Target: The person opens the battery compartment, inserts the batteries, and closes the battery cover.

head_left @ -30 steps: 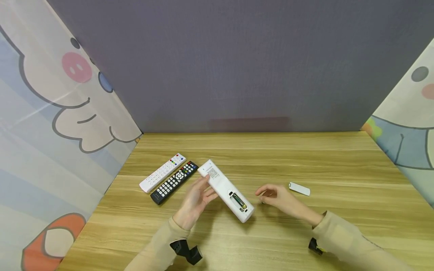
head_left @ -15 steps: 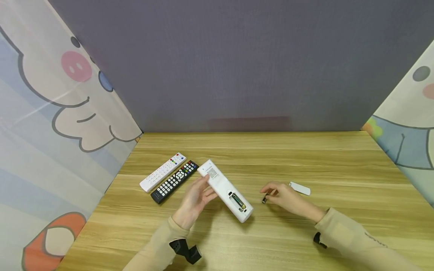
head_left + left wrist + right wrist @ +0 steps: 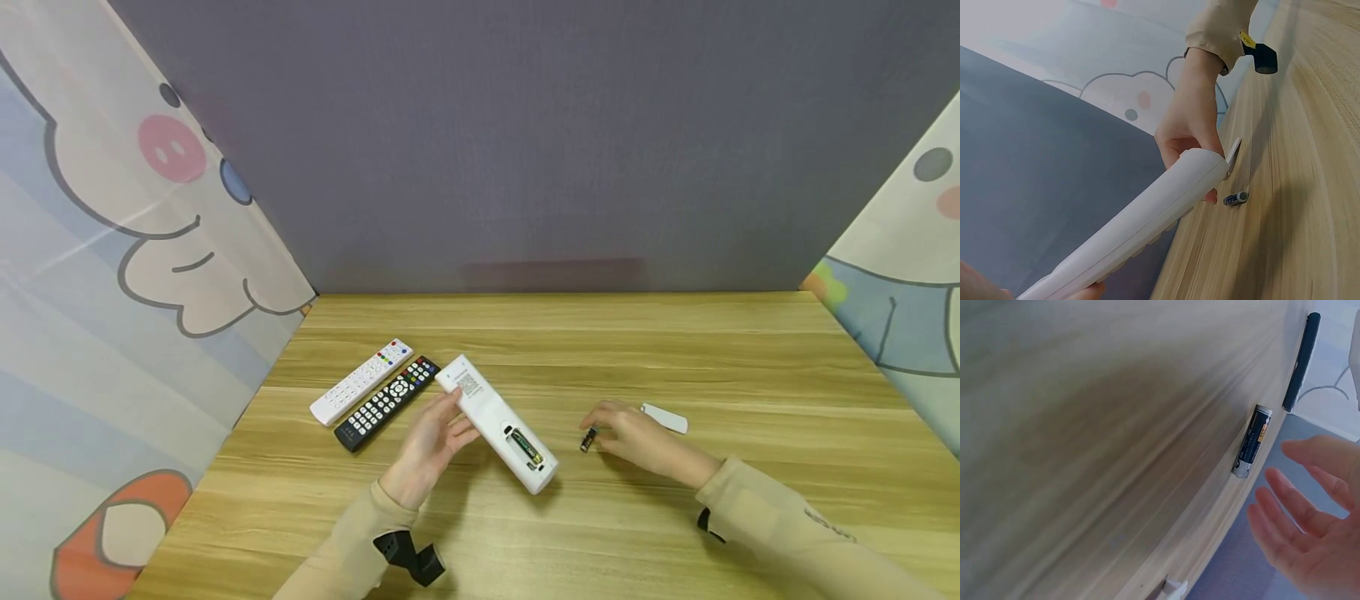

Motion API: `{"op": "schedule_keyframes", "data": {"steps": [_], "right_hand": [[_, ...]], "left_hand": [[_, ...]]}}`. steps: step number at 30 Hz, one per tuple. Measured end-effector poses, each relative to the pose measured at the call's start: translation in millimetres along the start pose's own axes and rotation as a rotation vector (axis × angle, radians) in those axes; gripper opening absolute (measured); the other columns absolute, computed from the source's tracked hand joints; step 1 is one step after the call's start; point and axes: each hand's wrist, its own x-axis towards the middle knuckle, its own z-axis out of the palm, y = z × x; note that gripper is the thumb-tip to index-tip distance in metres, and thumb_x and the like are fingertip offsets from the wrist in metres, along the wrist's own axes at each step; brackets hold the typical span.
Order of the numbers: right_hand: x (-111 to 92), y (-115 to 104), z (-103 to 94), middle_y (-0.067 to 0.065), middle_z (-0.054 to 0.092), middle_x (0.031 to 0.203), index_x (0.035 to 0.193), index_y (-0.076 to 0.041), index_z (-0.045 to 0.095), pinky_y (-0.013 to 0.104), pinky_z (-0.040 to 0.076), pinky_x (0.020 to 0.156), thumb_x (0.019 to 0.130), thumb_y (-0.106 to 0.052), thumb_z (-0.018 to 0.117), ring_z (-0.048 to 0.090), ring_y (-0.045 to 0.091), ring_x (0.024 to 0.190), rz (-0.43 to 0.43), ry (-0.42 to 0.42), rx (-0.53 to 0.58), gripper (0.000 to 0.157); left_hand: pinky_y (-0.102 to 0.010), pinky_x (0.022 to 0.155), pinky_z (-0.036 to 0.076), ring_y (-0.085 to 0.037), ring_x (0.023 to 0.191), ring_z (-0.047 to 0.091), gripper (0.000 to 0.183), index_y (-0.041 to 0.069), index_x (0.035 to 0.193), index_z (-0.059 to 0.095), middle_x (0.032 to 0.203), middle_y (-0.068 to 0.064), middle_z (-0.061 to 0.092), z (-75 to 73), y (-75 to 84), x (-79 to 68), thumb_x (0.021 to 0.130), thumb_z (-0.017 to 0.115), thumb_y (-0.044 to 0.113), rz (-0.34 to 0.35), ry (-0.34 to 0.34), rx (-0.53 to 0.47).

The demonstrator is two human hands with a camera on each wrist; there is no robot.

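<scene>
My left hand (image 3: 429,450) grips a white remote control (image 3: 486,408) by its upper end, its back turned up and raised off the table. The remote's battery compartment is uncovered, and one green-and-gold battery (image 3: 528,447) lies in it. On the table to the right lies a loose dark battery (image 3: 588,439) with silver ends. Beside it is my right hand (image 3: 633,435). The right wrist view shows that hand (image 3: 1316,519) with loosely bent fingers spread and nothing in them, the battery (image 3: 1252,442) just off the fingertips. The remote's white battery cover (image 3: 665,418) lies behind the right hand.
A second white remote (image 3: 362,382) and a black remote (image 3: 386,404) lie side by side, buttons up, on the left of the wooden table (image 3: 540,333). A dark panel (image 3: 555,150) stands along the back edge, with cartoon-printed cloths (image 3: 225,275) at both sides.
My right hand has moved a little to the right, and the loose battery, at first mostly hidden by its fingers, now shows on the table. The left hand holds the remote almost still.
</scene>
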Motion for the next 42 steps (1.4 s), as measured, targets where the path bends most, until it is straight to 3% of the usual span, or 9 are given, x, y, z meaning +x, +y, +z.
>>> {"op": "schedule_keyframes", "data": {"steps": [9,20,33,42], "right_hand": [[2.9,4.4,1.1,0.005,0.059,0.097,0.097,-0.005,0.064,0.038,0.051,0.078,0.075,-0.001,0.065,0.056,0.024,0.092,-0.001,-0.018,-0.021,0.023],[7.0,13.0,2.8,0.003,0.059,0.092,0.094,-0.005,0.065,0.036,0.052,0.073,0.073,-0.001,0.067,0.057,0.022,0.087,-0.014,-0.041,0.002,0.021],[8.3,16.4,4.4,0.0,0.054,0.09,0.089,-0.005,0.068,0.027,0.05,0.066,0.073,-0.003,0.068,0.052,0.016,0.081,-0.006,-0.091,0.007,0.016],[12.9,16.7,5.3,-0.005,0.053,0.077,0.079,-0.008,0.066,0.021,0.047,0.059,0.071,0.0,0.067,0.048,0.006,0.069,-0.021,-0.087,0.014,0.011]], "left_hand": [[-0.038,0.085,0.049,-0.021,0.086,0.059,0.04,-0.003,0.126,0.033,0.105,-0.009,0.055,-1.0,0.5,-0.4,0.092,0.044,0.016,-0.002,0.001,0.006],[-0.037,0.083,0.05,-0.021,0.084,0.06,0.037,-0.003,0.124,0.035,0.101,-0.007,0.056,-1.1,-0.1,1.2,0.093,0.043,0.014,-0.006,0.017,-0.003],[-0.038,0.084,0.049,-0.021,0.085,0.06,0.04,-0.003,0.126,0.033,0.103,-0.008,0.056,-1.3,0.3,-0.9,0.092,0.044,0.015,-0.001,0.004,-0.006],[-0.04,0.087,0.048,-0.023,0.087,0.06,0.041,-0.004,0.126,0.034,0.106,-0.011,0.055,-1.9,-1.3,-0.5,0.092,0.044,0.016,-0.008,0.018,0.007]]}}
